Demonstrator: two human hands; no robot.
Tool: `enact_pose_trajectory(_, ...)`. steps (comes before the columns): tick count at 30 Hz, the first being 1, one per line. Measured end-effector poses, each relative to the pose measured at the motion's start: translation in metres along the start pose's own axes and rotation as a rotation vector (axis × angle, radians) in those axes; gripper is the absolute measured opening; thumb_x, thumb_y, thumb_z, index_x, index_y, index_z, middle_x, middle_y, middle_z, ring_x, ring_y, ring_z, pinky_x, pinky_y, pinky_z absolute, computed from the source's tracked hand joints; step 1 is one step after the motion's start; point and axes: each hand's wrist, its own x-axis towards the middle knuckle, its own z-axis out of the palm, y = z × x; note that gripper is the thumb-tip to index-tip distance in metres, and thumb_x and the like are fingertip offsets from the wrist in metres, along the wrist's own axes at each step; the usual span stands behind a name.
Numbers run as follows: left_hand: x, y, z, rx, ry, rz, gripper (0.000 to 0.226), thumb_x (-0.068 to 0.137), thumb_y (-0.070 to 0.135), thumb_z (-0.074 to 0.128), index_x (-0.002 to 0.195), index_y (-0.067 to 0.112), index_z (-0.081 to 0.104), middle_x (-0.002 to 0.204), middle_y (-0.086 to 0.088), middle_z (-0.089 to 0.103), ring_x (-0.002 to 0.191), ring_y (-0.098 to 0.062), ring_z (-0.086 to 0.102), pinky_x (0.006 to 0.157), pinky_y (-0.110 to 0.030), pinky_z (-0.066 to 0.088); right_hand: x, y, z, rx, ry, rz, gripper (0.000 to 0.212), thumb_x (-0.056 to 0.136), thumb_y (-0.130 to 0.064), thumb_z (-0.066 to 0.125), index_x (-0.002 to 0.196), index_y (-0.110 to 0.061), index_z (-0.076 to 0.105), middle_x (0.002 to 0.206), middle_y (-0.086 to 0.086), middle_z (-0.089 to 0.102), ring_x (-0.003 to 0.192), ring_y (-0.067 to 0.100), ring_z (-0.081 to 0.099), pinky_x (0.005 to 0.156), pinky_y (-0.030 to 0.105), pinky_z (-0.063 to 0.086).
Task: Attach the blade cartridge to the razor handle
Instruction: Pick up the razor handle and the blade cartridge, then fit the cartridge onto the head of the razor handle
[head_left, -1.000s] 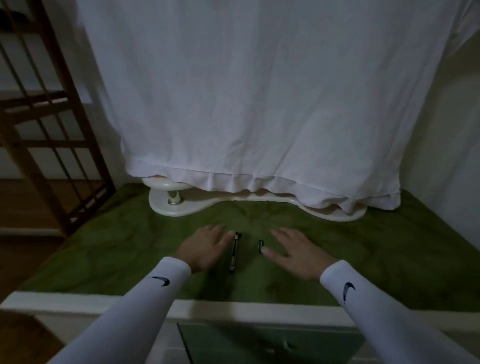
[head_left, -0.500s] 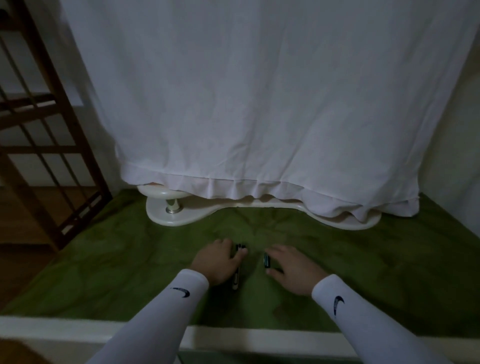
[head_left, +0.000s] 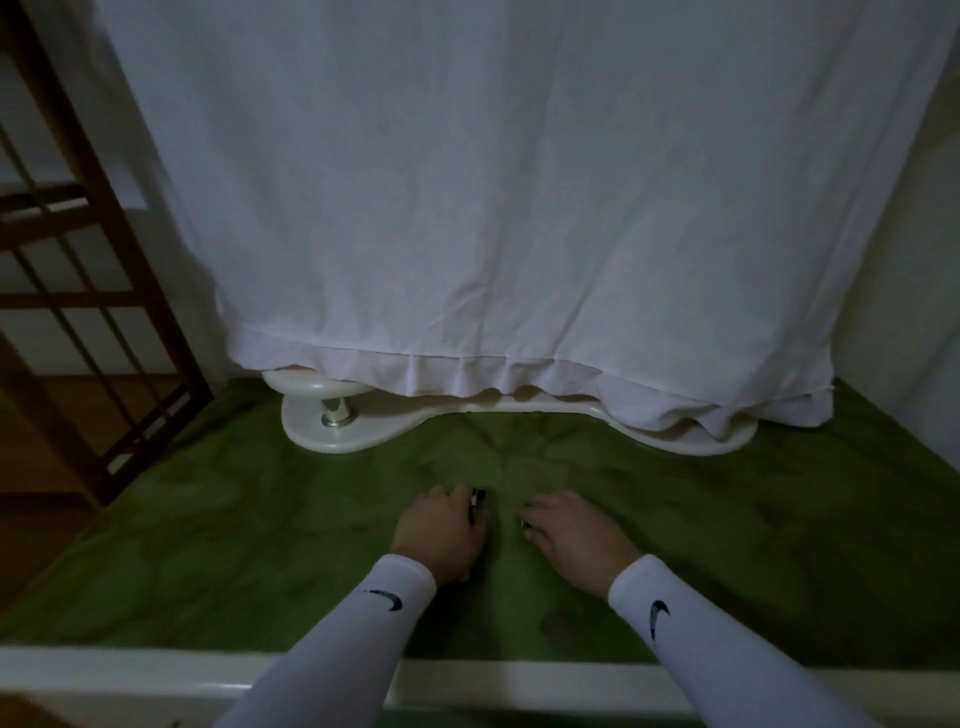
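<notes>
A dark razor handle (head_left: 476, 503) lies on the green cloth (head_left: 260, 530), and only its far end shows past my left hand (head_left: 441, 530), whose fingers curl over and around it. The small dark blade cartridge (head_left: 527, 526) sits just to its right, mostly hidden under the fingertips of my right hand (head_left: 576, 535), which close on it. Both hands rest low on the cloth, a short gap apart. Both forearms wear white sleeves with a dark logo.
A white sheet (head_left: 493, 208) hangs over something at the back, above a white curved base (head_left: 332, 426) with a metal post. A brown wooden rack (head_left: 78, 270) stands at the left. The table's white front edge (head_left: 130, 670) runs along the bottom.
Both hands have come down from lying flat beside the two parts and have curled their fingers onto them. The view has tilted and shifted slightly.
</notes>
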Motion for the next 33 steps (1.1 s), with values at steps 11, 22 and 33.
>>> enact_pose_trajectory(11,0.005,0.004,-0.018,-0.45,0.039,-0.071,0.015,0.093,0.034,0.05,0.087,0.02,0.054,0.077,0.003,0.06,0.062,-0.009,0.057,0.047,-0.021,0.037,-0.001,-0.005,-0.004,0.535,0.218,0.235,0.025,0.098,-0.031,0.041,0.117,-0.032,0.057,0.124,-0.006,0.05,0.104,0.006,0.048,0.089,0.021,0.038)
enact_pose_trajectory(22,-0.013,0.009,-0.012,-1.46,-0.135,-0.191,0.01,0.095,0.013,0.05,0.095,0.004,0.054,0.072,-0.011,0.068,0.05,-0.022,0.059,0.039,-0.027,0.045,0.0,-0.015,0.012,2.012,0.255,0.518,0.035,0.089,-0.026,0.058,0.124,-0.02,0.057,0.119,0.013,0.068,0.108,0.024,0.065,0.076,0.034,0.057)
enact_pose_trajectory(33,-0.019,0.021,0.006,-1.599,-0.211,-0.027,0.007,0.09,0.004,0.052,0.089,0.005,0.058,0.063,-0.011,0.061,0.037,-0.017,0.046,0.032,-0.02,0.033,0.001,-0.014,0.026,2.19,0.191,0.41,0.041,0.088,-0.032,0.054,0.125,-0.015,0.058,0.123,0.014,0.068,0.111,0.024,0.065,0.081,0.036,0.054)
